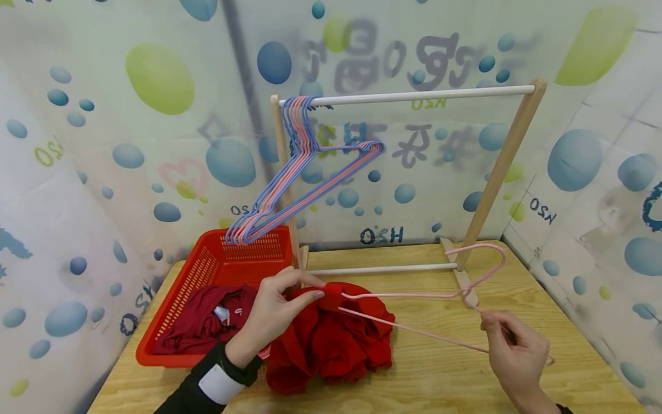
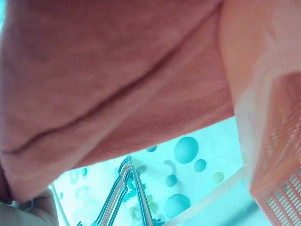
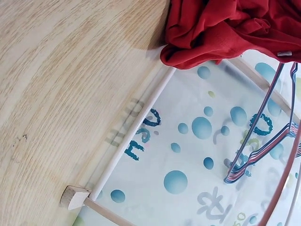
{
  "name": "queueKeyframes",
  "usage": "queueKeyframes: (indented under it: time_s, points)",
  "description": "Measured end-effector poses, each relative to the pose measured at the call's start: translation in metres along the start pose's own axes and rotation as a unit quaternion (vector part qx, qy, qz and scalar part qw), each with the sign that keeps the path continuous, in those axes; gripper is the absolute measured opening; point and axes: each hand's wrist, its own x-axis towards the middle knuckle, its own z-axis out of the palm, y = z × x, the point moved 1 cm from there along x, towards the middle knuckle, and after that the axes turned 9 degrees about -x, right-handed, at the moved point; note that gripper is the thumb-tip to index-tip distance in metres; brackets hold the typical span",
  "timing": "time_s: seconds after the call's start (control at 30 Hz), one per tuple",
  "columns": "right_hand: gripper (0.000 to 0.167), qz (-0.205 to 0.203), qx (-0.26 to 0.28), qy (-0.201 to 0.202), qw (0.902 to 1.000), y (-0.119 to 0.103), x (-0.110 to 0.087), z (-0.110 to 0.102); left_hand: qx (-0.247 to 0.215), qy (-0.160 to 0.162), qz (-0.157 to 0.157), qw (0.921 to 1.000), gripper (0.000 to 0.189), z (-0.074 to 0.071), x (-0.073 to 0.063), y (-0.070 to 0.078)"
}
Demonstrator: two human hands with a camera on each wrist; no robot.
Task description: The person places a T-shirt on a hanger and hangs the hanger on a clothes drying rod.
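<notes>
In the head view my left hand (image 1: 276,310) pinches the upper edge of a bunched red garment (image 1: 331,348) between thumb and forefinger. My right hand (image 1: 519,351) grips one shoulder of a pink wire hanger (image 1: 408,295). The hanger's other end is tucked inside the garment, hidden by the cloth, while its hook points up and back. In the left wrist view the garment (image 2: 141,84) fills the upper part as a close, blurred sheet of cloth, with fingers (image 2: 37,212) at lower left. The right wrist view has the garment (image 3: 225,35) at its top right.
A red plastic basket (image 1: 178,313) with dark red clothing (image 1: 199,330) stands to the left. Behind it rises a wooden rack (image 1: 499,172) whose white rail (image 1: 414,96) carries several blue and pink hangers (image 1: 300,167) at its left end. The wooden table (image 1: 429,379) lies underneath.
</notes>
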Motion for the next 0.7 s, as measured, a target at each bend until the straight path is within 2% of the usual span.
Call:
queueKeyframes:
  time_s: [0.2,0.5,0.7]
  points:
    - [0.016,0.009,-0.007,0.003,0.9999,-0.005,0.000,0.002,0.005,-0.008,0.000,1.0000,0.012,0.004,-0.001,-0.001]
    - [0.015,0.003,0.009,-0.002,1.0000,-0.006,0.000,0.002,0.021,-0.007,0.044,0.9988,0.013,0.011,-0.001,-0.004]
    - [0.012,-0.003,0.021,-0.004,0.9998,-0.005,-0.001,0.004,0.029,-0.007,0.048,0.9984,0.012,0.016,-0.001,-0.005]
